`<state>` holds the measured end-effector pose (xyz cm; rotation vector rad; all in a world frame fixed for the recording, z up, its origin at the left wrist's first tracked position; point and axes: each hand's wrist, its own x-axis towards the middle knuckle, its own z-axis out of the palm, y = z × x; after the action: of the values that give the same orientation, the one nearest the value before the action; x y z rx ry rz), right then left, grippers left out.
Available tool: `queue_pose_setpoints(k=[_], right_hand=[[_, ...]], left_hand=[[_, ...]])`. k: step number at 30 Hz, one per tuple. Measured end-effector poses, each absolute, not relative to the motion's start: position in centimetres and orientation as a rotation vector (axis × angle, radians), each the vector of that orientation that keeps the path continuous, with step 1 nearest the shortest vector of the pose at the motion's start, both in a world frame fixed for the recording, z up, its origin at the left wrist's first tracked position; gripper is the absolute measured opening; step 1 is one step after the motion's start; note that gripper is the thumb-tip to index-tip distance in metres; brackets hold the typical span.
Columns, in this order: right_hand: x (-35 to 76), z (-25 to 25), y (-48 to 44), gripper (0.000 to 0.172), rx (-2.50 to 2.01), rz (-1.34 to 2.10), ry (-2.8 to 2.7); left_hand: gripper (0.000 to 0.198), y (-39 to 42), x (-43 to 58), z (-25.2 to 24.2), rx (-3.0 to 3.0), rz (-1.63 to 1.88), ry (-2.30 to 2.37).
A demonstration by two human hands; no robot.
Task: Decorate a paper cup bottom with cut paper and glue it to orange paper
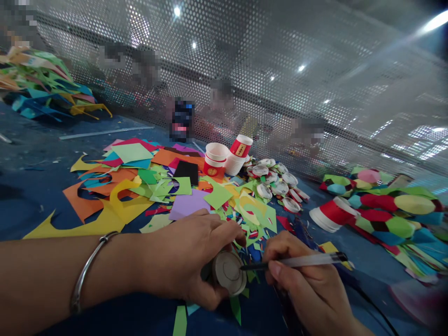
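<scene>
My left hand (199,259), with a silver bangle at the wrist, curls its thumb and fingers around a small round paper cup base (228,273). Its pale disc faces up and bears a drawn circle. From the right, my right hand (301,275) pinches a pen (315,259) with a clear barrel. The dark tip points left and meets the right side of the disc. Loose paper scraps (254,233) in green, red and blue lie just beyond both hands. The lower side of the cup base is hidden by my left fingers.
Coloured paper sheets and offcuts (122,196) cover the middle. Stacked red-and-white paper cups (215,161) stand behind, with a heap of cut cup bases (276,179) beside them. One cup (334,213) lies tipped at right near colourful paper pieces (395,214). A perforated metal screen (252,74) rises behind.
</scene>
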<state>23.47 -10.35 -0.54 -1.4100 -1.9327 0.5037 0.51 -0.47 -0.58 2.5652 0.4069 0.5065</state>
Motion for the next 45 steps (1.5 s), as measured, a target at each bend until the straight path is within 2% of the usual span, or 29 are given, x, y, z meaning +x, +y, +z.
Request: queue_pose_setpoints(k=[16,45], right_hand=[[22.4,-0.4,-10.0,0.018,-1.381,0.434,-2.017],[21.7,-0.2,-10.6,0.013,-1.303,0.443,-2.11]], left_hand=[[0.054,-0.4,0.5,-0.3,2.552,0.481,0.398],[0.057,-0.5,0.6,-0.8,2.55,0.528,0.392]])
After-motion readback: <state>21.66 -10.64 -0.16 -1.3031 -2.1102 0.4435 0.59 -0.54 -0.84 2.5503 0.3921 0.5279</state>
